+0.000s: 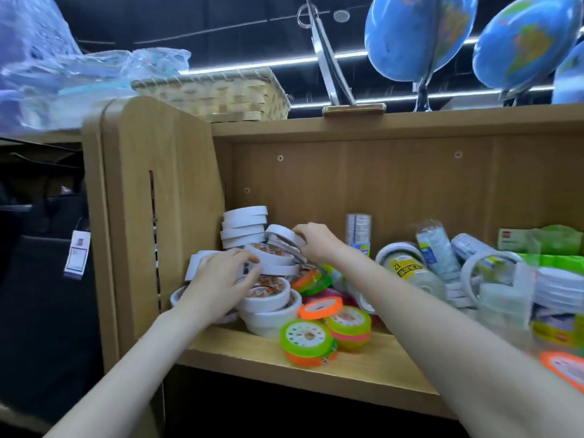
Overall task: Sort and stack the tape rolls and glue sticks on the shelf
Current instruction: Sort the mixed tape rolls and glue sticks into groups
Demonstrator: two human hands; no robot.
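Wooden shelf in a stationery shop, with globes and a woven basket on top. Against its far left wall stands a neat stack of white tape rolls; nearer, more white rolls lie in a loose heap. The left hand rests spread over that heap, fingers curled on a roll. The right hand pinches a tilted white roll beside the stack. Coloured rolls and wrapped packs to the right lie jumbled, so I judge sorting barely begun. No glue sticks can be identified.
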